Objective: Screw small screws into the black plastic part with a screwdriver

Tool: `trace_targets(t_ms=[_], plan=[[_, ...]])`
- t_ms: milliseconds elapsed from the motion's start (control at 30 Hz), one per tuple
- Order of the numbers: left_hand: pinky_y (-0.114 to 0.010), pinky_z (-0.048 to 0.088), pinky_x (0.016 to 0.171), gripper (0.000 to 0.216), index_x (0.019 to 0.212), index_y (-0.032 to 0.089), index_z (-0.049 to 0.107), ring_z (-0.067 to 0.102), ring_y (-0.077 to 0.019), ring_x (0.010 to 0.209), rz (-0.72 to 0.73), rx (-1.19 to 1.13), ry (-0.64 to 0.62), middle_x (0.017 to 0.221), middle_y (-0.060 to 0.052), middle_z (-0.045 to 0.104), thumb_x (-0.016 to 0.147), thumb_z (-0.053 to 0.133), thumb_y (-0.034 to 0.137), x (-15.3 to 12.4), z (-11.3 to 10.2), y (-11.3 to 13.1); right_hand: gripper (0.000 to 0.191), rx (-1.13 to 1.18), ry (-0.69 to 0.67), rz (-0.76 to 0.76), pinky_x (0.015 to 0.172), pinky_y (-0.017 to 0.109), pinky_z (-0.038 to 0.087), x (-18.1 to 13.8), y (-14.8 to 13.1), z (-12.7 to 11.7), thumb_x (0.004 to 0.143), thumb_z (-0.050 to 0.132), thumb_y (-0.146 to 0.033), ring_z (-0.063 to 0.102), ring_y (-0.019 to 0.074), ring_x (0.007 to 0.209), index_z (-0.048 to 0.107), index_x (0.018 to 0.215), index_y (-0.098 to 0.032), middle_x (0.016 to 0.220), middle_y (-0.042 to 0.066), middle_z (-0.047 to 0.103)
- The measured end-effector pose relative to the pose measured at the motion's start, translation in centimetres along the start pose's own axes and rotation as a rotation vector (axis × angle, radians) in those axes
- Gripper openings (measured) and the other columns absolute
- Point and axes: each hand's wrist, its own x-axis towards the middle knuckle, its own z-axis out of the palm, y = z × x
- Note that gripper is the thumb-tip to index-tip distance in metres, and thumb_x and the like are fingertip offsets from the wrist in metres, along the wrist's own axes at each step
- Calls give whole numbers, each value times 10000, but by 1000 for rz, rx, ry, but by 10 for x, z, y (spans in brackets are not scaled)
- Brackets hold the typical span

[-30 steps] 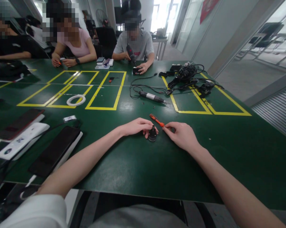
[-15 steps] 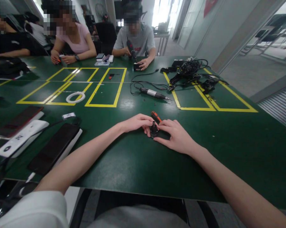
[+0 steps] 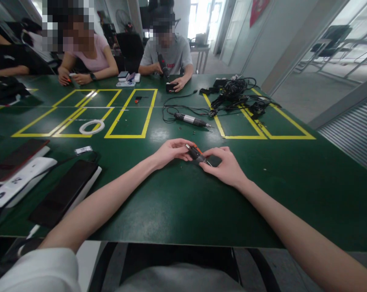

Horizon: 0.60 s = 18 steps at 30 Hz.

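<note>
Both my hands meet over the green table (image 3: pixel 177 202), just past its middle. My left hand (image 3: pixel 170 151) pinches a small black part (image 3: pixel 195 153) that is tipped on its side above the table. My right hand (image 3: pixel 227 165) holds the same part from the right, fingers curled around it. A small orange-handled screwdriver (image 3: pixel 195 149) shows between the two hands, right behind the part. Which hand holds the screwdriver I cannot make out.
An electric screwdriver (image 3: pixel 191 120) with its cord lies beyond my hands. A tangle of black cables (image 3: pixel 235 95) sits at the far right. Phones and a white box (image 3: pixel 19 178) lie at the left. Three people sit across the table; yellow tape boxes (image 3: pixel 130 113) mark it.
The black part stood upright on the table under my left hand; now both hands have lifted and tipped it. My right hand moved in from the right with the screwdriver.
</note>
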Motion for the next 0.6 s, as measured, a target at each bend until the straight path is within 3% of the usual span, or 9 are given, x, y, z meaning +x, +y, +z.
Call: trace_targets(t_ms=[200,400,600], plan=[[-269,608,781,161,991,104,736,768,-142,728,-31,-60,47,815,-70,787,856,683,35,0,3,2,196,331,93,138,680,333,486,3,-4,4,811,722,-355,653,194,711,614,914,-228,809,10,707],[-351,592,964,246,1018,108,766,793,-184,884,-61,-159,-20,987,-98,808,802,698,11,-4,6,6,227,274,104,120,662,327,484,4,0,4,946,575,-349,576,182,680,687,1092,-215,829,25,674],[-295,599,849,351,1030,85,779,785,-172,810,-90,-81,-7,896,-107,810,688,861,75,-6,11,4,279,167,6,-13,788,359,526,2,-1,2,1020,488,-352,641,225,862,644,1208,-218,1044,79,706]])
